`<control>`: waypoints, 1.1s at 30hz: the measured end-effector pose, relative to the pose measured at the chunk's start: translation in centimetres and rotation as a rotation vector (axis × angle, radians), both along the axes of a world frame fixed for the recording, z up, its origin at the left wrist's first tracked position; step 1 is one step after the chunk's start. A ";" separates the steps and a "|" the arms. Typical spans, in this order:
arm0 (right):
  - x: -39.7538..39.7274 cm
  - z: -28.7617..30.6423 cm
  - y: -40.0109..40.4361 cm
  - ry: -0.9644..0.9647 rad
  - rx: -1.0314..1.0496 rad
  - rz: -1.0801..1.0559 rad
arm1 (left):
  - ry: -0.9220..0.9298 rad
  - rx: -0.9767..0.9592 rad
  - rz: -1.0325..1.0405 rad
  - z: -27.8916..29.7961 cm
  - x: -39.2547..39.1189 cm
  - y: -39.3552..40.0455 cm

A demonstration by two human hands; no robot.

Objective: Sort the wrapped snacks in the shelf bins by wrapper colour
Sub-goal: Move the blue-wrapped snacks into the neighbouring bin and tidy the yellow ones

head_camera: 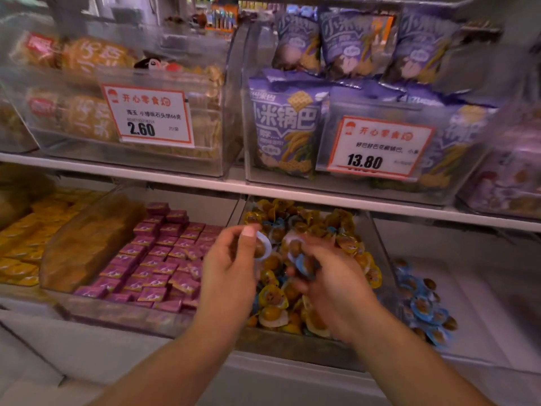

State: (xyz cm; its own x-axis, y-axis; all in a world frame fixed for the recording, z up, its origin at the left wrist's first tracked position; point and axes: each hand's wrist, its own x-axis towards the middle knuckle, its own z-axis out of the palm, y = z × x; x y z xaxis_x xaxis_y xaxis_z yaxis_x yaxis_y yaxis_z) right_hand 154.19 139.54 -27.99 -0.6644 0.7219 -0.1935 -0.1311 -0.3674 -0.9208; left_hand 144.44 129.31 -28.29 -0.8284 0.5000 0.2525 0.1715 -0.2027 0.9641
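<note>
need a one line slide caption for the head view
Over a bin of mixed yellow and blue wrapped snacks, the left hand pinches one snack while the right hand grips several blue ones.

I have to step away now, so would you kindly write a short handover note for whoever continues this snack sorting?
Left hand: pinches one pale-rimmed snack over the mixed bin.
Right hand: holds blue-wrapped snacks over the same bin.
Mixed bin: mostly yellow snacks, with some blue ones still showing among them.
Done: a pile of blue snacks lies in the bin to the right.
Left: pick out the remaining blue ones and move them to that pile.
</note>
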 end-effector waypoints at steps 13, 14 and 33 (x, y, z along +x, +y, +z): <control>7.1 1.4 1.5 0.095 -0.224 0.165 | 0.631 -0.194 -0.348 -1.7 7.7 5.0; 7.6 1.2 1.7 0.108 -0.189 0.148 | 0.570 -0.168 -0.411 -1.5 7.9 5.0; 19.7 -0.5 14.6 -0.764 0.577 -0.012 | 0.873 -0.408 -0.371 -1.2 1.0 3.8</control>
